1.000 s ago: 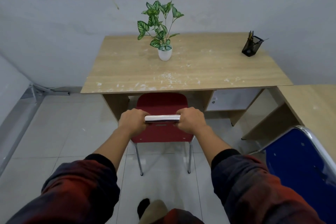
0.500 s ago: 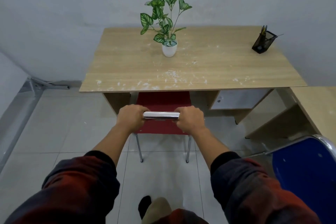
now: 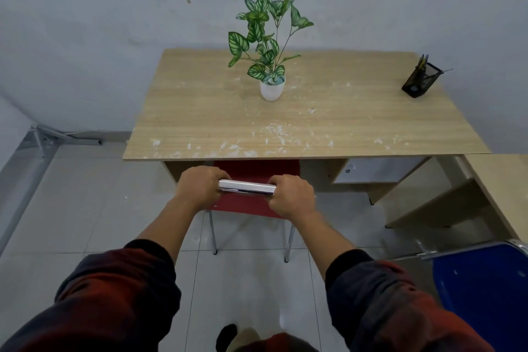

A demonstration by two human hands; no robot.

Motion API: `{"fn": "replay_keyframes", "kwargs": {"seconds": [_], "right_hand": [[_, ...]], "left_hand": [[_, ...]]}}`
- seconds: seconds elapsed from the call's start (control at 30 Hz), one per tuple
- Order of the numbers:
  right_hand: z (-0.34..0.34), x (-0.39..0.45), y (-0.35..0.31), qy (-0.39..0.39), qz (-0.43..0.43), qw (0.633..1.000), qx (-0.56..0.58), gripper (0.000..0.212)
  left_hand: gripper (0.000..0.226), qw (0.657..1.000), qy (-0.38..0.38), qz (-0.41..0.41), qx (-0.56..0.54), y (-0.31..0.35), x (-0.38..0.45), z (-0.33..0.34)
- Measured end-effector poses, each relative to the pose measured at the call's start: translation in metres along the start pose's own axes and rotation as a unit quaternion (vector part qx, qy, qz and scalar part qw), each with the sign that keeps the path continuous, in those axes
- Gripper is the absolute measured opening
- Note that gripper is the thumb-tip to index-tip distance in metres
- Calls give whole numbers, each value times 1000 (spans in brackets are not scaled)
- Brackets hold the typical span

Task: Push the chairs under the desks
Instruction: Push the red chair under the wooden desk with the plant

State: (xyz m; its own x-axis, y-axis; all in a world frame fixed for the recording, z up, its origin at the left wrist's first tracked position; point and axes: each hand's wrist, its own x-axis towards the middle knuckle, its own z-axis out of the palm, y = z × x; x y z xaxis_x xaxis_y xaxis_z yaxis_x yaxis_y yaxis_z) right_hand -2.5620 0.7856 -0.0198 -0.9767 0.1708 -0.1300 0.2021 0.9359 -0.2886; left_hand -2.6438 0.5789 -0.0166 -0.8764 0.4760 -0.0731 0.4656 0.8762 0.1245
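Since the earlier frame, the red chair (image 3: 251,203) is pushed further under the tabletop (image 3: 300,128). Its stiff, probably light chrome backrest bar (image 3: 247,187) is gripped by left hand (image 3: 200,187) and right hand (image 3: 291,197), fingers curled.

chairs: 2, red chair (image 3: 251,206), blue chair (image 3: 483,291) | desks: 2, desk (image 3: 300,123), second desk (image 3: 503,180) | potted plant (image 3: 271,66): 1 | pen holder (image 3: 421,80): 1, pens perhaps 3 | hands: 2, left hand (image 3: 201,187), right hand (image 3: 291,197)
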Motion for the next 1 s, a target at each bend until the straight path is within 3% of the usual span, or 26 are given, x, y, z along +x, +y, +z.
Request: {"fn": "replay_keyframes", "kwargs": {"seconds": [0.13,0.27,0.43,0.57,1.0], "right_hand": [[-2,7,-13,-38,50,998,4,23],[0,1,-24,-63,81,991,-82,34],[9,-8,-8,25,25,999,-12,33],[-2,4,-6,-19,-15,999,-21,34],[-27,34,30,-73,-22,997,-18,35]], "left_hand": [[27,1000,-23,-5,9,-4,8,-1],[35,1000,-19,9,14,-3,7,1],[25,998,-60,-3,26,2,4,-5],[20,998,-57,1,39,-2,8,-7],[21,997,-61,-10,45,30,33,-1]]}}
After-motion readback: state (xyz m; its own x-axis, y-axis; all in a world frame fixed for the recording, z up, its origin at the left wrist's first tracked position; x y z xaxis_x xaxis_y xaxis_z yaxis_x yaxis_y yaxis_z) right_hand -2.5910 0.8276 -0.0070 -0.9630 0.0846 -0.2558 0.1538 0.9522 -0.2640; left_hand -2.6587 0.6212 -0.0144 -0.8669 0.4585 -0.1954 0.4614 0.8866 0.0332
